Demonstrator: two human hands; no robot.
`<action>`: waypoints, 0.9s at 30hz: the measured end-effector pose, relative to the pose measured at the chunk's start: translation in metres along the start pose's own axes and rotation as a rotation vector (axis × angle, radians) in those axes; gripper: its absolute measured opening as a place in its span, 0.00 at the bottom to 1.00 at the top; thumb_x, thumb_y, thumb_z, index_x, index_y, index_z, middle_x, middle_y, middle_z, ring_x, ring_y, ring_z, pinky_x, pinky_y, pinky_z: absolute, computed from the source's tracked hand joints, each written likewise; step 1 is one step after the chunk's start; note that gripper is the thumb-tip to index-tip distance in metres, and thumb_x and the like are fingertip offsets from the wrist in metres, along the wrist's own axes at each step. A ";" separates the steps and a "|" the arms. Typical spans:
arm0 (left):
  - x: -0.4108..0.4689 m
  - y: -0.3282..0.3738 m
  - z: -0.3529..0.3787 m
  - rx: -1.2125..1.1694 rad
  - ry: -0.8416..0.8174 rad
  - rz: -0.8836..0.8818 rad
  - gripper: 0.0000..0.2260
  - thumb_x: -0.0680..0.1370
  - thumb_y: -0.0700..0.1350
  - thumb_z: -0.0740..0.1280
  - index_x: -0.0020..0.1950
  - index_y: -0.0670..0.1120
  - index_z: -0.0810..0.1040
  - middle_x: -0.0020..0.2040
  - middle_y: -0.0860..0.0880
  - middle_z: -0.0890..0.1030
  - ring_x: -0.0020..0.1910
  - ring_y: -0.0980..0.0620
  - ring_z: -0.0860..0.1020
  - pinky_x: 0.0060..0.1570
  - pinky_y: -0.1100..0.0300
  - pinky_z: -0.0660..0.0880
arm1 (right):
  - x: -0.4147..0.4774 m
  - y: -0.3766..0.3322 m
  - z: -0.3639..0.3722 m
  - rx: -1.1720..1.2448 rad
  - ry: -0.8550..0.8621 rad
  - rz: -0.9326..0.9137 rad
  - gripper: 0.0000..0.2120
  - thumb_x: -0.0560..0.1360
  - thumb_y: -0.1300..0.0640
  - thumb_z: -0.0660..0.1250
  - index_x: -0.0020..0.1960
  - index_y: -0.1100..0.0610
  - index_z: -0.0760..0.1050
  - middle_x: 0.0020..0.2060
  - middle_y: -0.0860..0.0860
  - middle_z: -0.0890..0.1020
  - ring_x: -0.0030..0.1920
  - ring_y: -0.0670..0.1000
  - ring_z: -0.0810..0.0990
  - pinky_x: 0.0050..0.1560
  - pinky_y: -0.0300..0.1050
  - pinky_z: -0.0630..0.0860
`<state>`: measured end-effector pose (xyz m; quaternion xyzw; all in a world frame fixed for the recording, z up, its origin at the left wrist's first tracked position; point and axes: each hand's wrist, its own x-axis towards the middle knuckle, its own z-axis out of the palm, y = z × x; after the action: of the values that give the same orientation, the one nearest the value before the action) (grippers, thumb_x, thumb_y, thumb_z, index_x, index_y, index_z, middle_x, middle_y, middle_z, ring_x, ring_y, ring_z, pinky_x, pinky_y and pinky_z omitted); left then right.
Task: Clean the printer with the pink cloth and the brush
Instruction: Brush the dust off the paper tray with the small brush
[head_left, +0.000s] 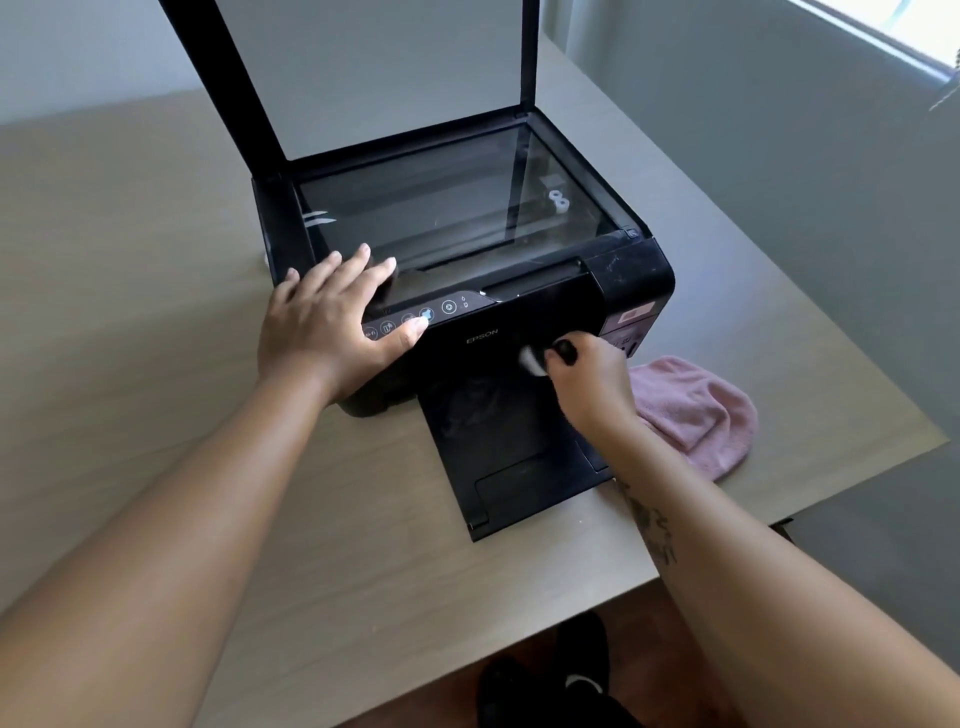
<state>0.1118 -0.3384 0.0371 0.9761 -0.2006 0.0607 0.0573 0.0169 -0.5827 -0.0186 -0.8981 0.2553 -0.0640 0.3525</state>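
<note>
A black printer (519, 312) sits on the table with its scanner lid (374, 67) raised and its output tray (509, 452) pulled out toward me. My left hand (332, 322) lies flat with fingers spread on the printer's front left corner, over the control panel. My right hand (587, 379) is closed around a brush (540, 359); its black handle shows at the knuckles and its pale bristles touch the printer's front face. The pink cloth (696, 410) lies crumpled on the table, just right of my right hand.
The beige table (156, 260) ends in an edge close to me and another on the right past the cloth. A grey wall and a window stand at the right. Dark shoes show on the floor below the table edge.
</note>
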 end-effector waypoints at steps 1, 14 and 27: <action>0.000 0.000 0.000 0.000 -0.003 0.000 0.37 0.70 0.76 0.49 0.76 0.62 0.58 0.78 0.56 0.58 0.77 0.53 0.56 0.75 0.47 0.51 | -0.001 0.005 -0.004 -0.045 0.041 -0.010 0.10 0.77 0.54 0.64 0.54 0.57 0.78 0.48 0.58 0.83 0.50 0.61 0.80 0.45 0.47 0.74; -0.001 0.003 -0.005 0.031 -0.086 -0.003 0.37 0.70 0.74 0.47 0.76 0.61 0.56 0.79 0.57 0.55 0.78 0.53 0.53 0.75 0.46 0.50 | -0.068 0.026 0.006 -0.049 -0.076 -0.492 0.15 0.73 0.59 0.72 0.60 0.55 0.80 0.40 0.51 0.78 0.40 0.54 0.79 0.34 0.45 0.74; -0.119 -0.031 0.001 0.048 0.118 -0.354 0.28 0.78 0.60 0.57 0.73 0.45 0.68 0.74 0.43 0.67 0.68 0.38 0.69 0.66 0.44 0.67 | -0.071 -0.030 0.056 -0.129 -0.288 -0.740 0.16 0.68 0.52 0.76 0.55 0.53 0.82 0.37 0.48 0.80 0.40 0.55 0.78 0.28 0.49 0.76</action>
<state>0.0155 -0.2649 0.0170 0.9920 -0.0203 0.1113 0.0556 -0.0153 -0.4945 -0.0356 -0.9495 -0.1339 -0.0439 0.2805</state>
